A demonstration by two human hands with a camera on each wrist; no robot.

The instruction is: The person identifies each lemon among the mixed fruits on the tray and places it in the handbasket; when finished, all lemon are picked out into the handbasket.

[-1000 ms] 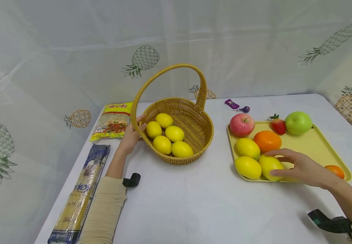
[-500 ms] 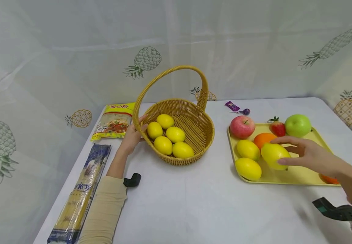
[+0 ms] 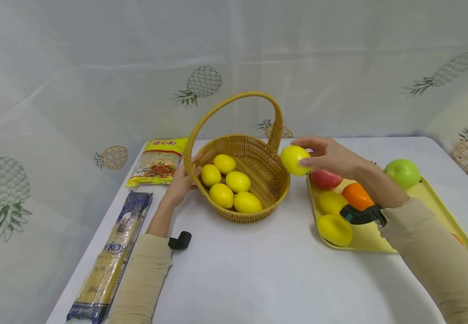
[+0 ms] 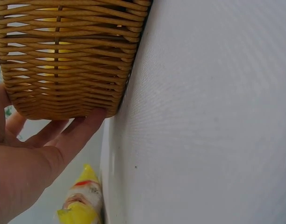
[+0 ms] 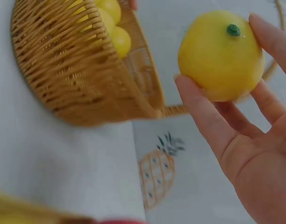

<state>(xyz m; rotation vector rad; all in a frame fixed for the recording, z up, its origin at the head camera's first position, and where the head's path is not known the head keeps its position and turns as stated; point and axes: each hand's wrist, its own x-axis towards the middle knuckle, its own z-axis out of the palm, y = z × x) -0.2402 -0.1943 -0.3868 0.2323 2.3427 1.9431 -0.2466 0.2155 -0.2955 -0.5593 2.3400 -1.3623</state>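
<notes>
My left hand [image 3: 179, 185] holds the left side of a round wicker basket [image 3: 245, 218], near the foot of its tall handle. In the left wrist view its fingertips lie against the woven wall [image 4: 73, 70] low down. Several yellow lemons [image 3: 238, 182] are grouped in the basket's left half. Between thumb and fingers, my right hand [image 3: 331, 156] pinches another lemon [image 3: 294, 160], raised beside the basket's right rim. The right wrist view shows this lemon [image 5: 220, 58] with a small green stem end, apart from the basket.
A yellow tray [image 3: 432, 207] on the right bears two lemons [image 3: 334, 229], an orange [image 3: 357, 196], a red apple [image 3: 326, 179] and a green apple [image 3: 402, 173]; my right forearm crosses over it. On the left lie a noodle bag [image 3: 159, 162] and a long pasta pack [image 3: 110, 258].
My right hand has lifted a lemon off the tray and carried it left and away from me to the basket's right rim. My left hand has stayed on the basket.
</notes>
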